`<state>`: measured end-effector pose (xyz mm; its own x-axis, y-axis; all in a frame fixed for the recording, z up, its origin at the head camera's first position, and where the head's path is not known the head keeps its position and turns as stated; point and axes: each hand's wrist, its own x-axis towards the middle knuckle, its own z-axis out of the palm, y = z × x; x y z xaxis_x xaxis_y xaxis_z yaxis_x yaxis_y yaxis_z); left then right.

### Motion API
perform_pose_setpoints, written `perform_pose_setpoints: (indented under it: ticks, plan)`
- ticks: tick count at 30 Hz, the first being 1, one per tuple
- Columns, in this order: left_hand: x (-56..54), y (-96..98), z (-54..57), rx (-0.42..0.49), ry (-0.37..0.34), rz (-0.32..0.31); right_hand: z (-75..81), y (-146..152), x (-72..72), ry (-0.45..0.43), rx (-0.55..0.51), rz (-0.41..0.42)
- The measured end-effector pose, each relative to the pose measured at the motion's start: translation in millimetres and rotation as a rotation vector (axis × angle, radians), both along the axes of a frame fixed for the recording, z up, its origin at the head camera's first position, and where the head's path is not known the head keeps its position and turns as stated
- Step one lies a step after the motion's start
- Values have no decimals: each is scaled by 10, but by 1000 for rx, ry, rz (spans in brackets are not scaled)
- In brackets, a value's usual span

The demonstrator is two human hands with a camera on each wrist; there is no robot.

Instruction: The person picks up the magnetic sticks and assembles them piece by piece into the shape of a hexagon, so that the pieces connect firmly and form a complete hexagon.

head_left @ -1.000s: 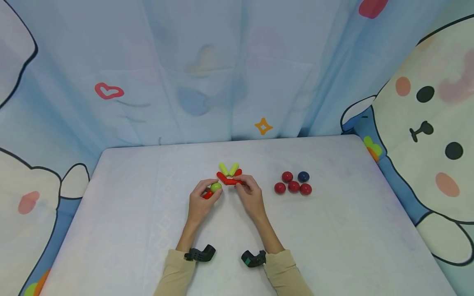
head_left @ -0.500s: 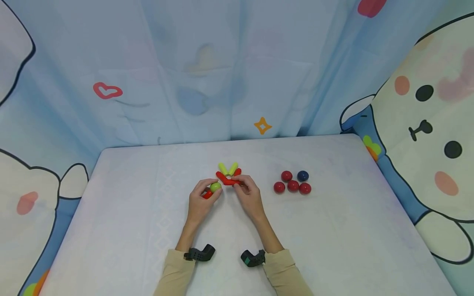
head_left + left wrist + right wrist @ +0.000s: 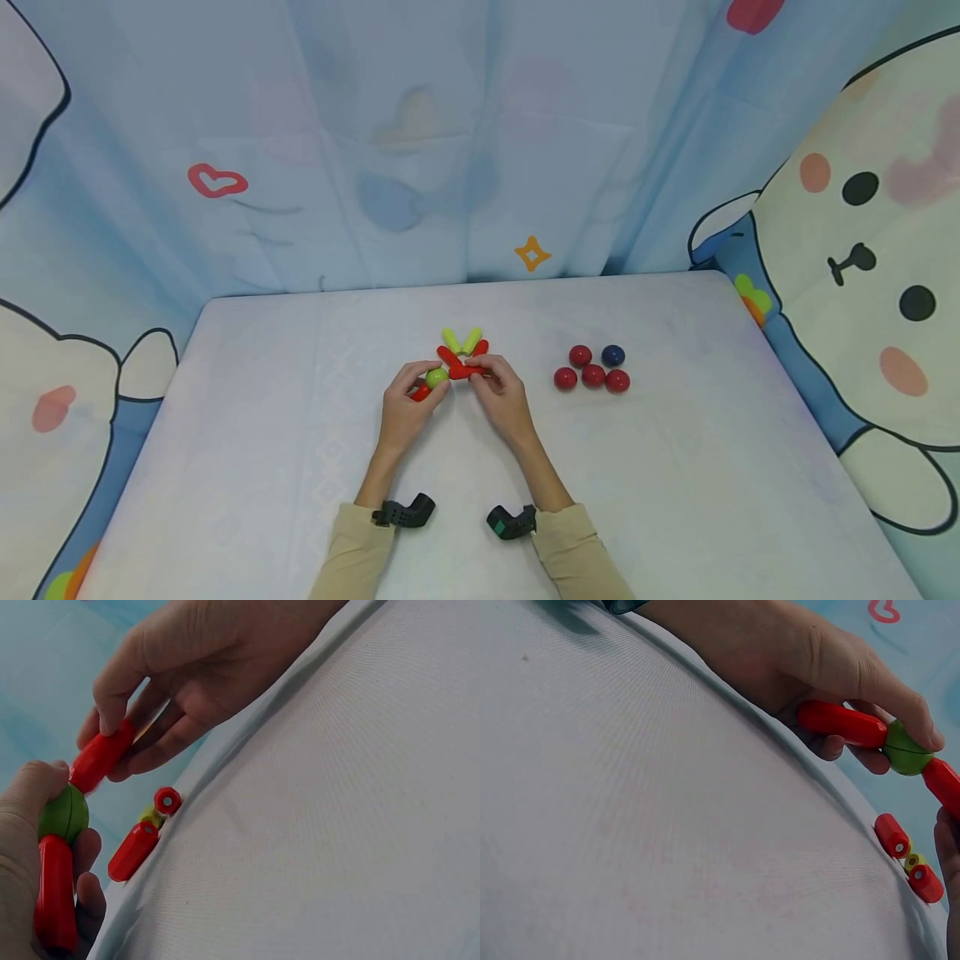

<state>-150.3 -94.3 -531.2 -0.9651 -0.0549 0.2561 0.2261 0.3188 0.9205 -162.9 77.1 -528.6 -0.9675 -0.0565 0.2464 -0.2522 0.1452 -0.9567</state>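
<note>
My left hand (image 3: 406,408) pinches a green ball (image 3: 437,379) between thumb and fingers. A red rod (image 3: 56,892) joins the ball and runs back into the palm. With thumb and fingertips my right hand (image 3: 504,400) pinches another red rod (image 3: 101,757); its near end meets the ball in both wrist views. Just beyond the hands, two more red rods (image 3: 448,356) and two short yellow-green rods (image 3: 472,341) lie on the table. Small silvery discs show in the ends of the lying rods in the wrist views.
To the right of the hands, several dark red balls (image 3: 593,377) and one dark blue ball (image 3: 613,357) sit grouped on the white-covered table (image 3: 712,467). A blue patterned curtain (image 3: 337,167) hangs behind the far edge. Each wrist wears a black camera mount (image 3: 408,511).
My right hand has shifted slightly left, bringing its red rod up to the green ball. The left hand stays almost still, and the loose pieces have not moved.
</note>
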Motion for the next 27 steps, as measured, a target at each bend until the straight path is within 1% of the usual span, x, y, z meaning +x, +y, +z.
perform_pose_setpoints:
  ticks: [6, 11, 13, 15, 18, 21, 25, 27]
  plan:
    - [6, -2, 1, -19, -6, 1, -4, -5, 8, -25, -15, 13]
    - [-8, -8, -22, -16, 12, -4, -6, -11, -2, -34, -25, 13]
    - [-10, -9, -27, -26, 37, -13, 10, -15, 0, -42, -18, 16]
    - [-9, -8, -31, -42, 63, -20, 61, -17, 18, -47, -14, 30]
    - [-4, -5, -31, -59, 103, -25, 188, -17, 68, -43, 0, 63]
    - [-4, -2, -39, -85, 135, -16, 308, -15, 117, -32, 17, 82]
    - [-4, 3, -56, -160, 196, 11, 326, -10, 124, -47, 34, 96]
    - [-5, 6, -62, -210, 233, 26, 243, -7, 91, -62, 40, 98]
